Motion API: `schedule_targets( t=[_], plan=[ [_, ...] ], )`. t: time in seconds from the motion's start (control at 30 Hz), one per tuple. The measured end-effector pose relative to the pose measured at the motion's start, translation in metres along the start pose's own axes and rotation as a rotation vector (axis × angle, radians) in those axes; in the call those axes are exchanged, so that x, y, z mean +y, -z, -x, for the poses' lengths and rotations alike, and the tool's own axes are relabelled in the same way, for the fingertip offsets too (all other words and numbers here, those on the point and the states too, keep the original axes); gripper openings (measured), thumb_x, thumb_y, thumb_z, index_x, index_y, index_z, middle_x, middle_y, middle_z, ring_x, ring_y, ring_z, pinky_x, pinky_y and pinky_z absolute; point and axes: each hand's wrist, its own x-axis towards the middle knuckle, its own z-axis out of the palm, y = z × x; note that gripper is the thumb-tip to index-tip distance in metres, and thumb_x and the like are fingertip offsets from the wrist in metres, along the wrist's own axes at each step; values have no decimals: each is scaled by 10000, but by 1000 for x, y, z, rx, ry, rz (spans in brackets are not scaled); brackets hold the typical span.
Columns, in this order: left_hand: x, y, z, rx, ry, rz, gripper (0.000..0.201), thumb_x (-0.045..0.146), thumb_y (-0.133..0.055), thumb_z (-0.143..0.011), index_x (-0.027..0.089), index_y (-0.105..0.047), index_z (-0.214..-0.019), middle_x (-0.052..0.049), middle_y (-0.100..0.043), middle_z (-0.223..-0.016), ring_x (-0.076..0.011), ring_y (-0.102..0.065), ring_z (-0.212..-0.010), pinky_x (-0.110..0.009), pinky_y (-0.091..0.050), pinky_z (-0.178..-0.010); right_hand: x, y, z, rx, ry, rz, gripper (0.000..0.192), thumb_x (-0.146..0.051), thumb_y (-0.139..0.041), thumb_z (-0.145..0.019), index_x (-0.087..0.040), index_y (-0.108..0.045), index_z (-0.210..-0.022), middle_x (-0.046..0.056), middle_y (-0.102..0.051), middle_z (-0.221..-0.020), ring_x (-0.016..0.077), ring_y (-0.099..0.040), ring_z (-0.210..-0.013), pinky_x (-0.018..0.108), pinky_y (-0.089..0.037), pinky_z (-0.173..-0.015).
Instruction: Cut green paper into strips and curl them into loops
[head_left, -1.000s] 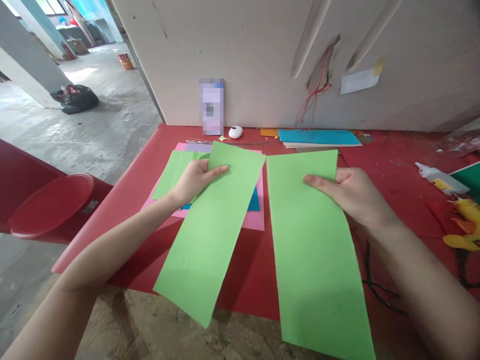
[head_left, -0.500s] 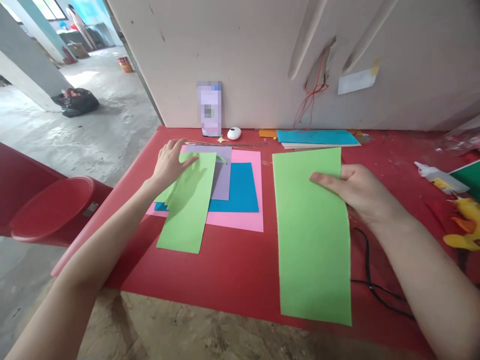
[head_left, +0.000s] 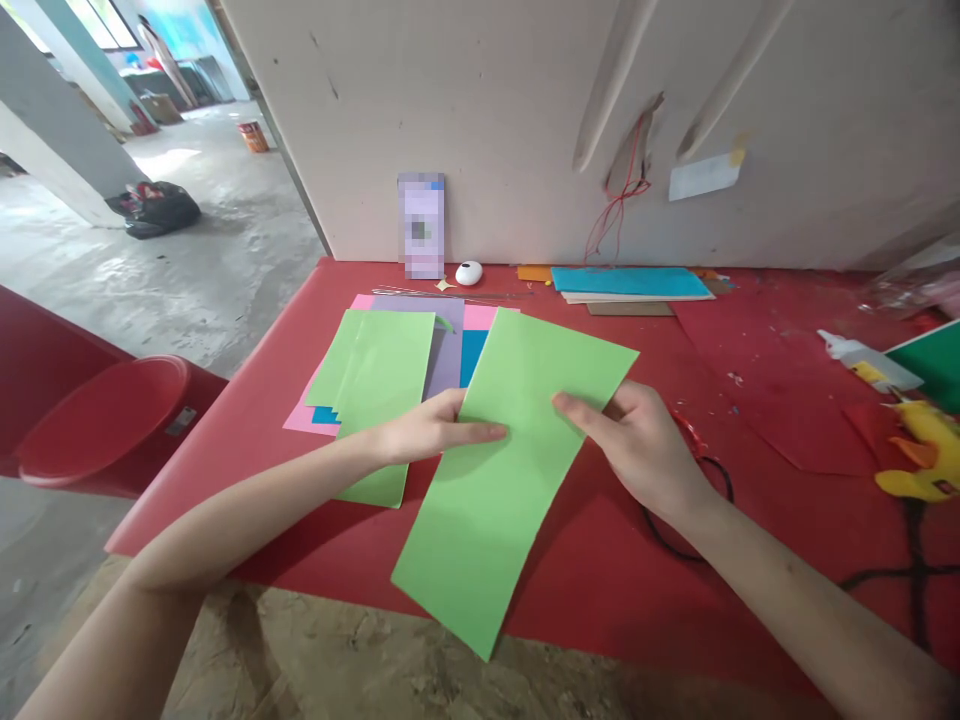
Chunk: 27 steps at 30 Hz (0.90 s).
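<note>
- Both hands grip one green paper strip (head_left: pixel 510 450) above the red table (head_left: pixel 600 560): left hand (head_left: pixel 420 435) pinches its left edge, right hand (head_left: pixel 637 445) its right edge.
- Strip's low corner hangs past the table's front edge.
- Paper pile (head_left: pixel 390 370) lies just left; black cord (head_left: pixel 697 500) by right wrist; glue gun (head_left: pixel 919 460) far right.

- the upright card thing (head_left: pixel 421 225) against the wall is pixelated, can't read a bit of it
- pink sheet (head_left: pixel 480 317) and blue sheet (head_left: pixel 473 352) are mostly buried under the other papers
- right hand (head_left: pixel 637 448): fingers go under the green strip (head_left: pixel 510 460), only the thumb shows
- dark green sheet (head_left: pixel 934 365) and yellow glue gun (head_left: pixel 919 462) get chopped by the right edge
- red stool (head_left: pixel 97 415) cut off at left
</note>
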Motion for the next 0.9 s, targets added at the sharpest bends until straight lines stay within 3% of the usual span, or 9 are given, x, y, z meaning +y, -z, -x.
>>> schedule_targets(
  t=[0.07, 0.13, 0.27, 0.37, 0.53, 0.73, 0.8, 0.9],
  plan=[
    [5, -8, 3, 152, -31, -69, 330, 402, -566, -808, 158, -638, -1018, -72, -682, -1034, -217, -644, -927, -312, -515, -772, -6, -2, 3, 29, 21, 32, 112, -317, -726, -684, -253, -647, -638, 2, -689, -734, 234, -653, -873, 337, -540, -749],
    [10, -13, 7, 218, -68, -134, 350, 436, -526, -832, 189, -624, -1060, -56, -671, -1067, -218, -629, -970, -318, -506, -811, -8, -2, 3, 45, 34, 16, 76, -305, -727, -683, -262, -682, -726, 2, -710, -806, 234, -658, -883, 354, -542, -769],
    [15, -14, 14, 31, -55, 15, 580, 687, -407, -782, 241, -622, -1085, -60, -674, -1062, -233, -627, -998, -335, -506, -843, 0, -1, -2, -7, 28, -72, 146, -309, -705, -703, -257, -701, -839, 0, -721, -897, 209, -662, -900, 349, -531, -811],
    [17, -12, 14, -5, -60, 114, 685, 779, -353, -724, 257, -628, -1072, -70, -669, -1071, -249, -614, -1033, -341, -512, -834, 1, -4, -9, -51, 35, -112, 133, -316, -697, -706, -236, -694, -812, 6, -717, -859, 199, -659, -876, 335, -530, -790],
    [30, -12, 9, 43, -220, -1, 611, 663, -557, -706, 254, -567, -1160, -79, -637, -1109, -264, -575, -1081, -338, -500, -857, -18, -11, -24, 56, 159, -46, 209, -316, -725, -656, -212, -606, -793, 3, -626, -773, 166, -591, -712, 293, -498, -582],
    [53, -15, 3, 7, -348, -29, 659, 560, -635, -696, 248, -470, -1253, -65, -567, -1226, -278, -536, -1131, -331, -504, -858, -51, -16, -38, 280, 478, 228, 231, -332, -730, -657, -235, -546, -757, 12, -519, -846, 195, -534, -844, 355, -475, -732],
    [61, -18, 1, 86, -378, -155, 669, 455, -663, -707, 267, -417, -1300, -54, -539, -1264, -271, -533, -1135, -323, -499, -867, -57, -17, -40, 269, 519, 185, 199, -312, -707, -686, -244, -551, -788, 12, -535, -878, 200, -539, -890, 358, -474, -769],
    [70, -20, 0, 370, -456, -411, 738, 268, -669, -709, 300, -319, -1358, -36, -500, -1307, -262, -504, -1170, -319, -473, -905, -60, -16, -40, 153, 563, -47, 128, -363, -622, -778, -264, -566, -837, -4, -588, -907, 180, -571, -917, 349, -472, -830]
  ],
)
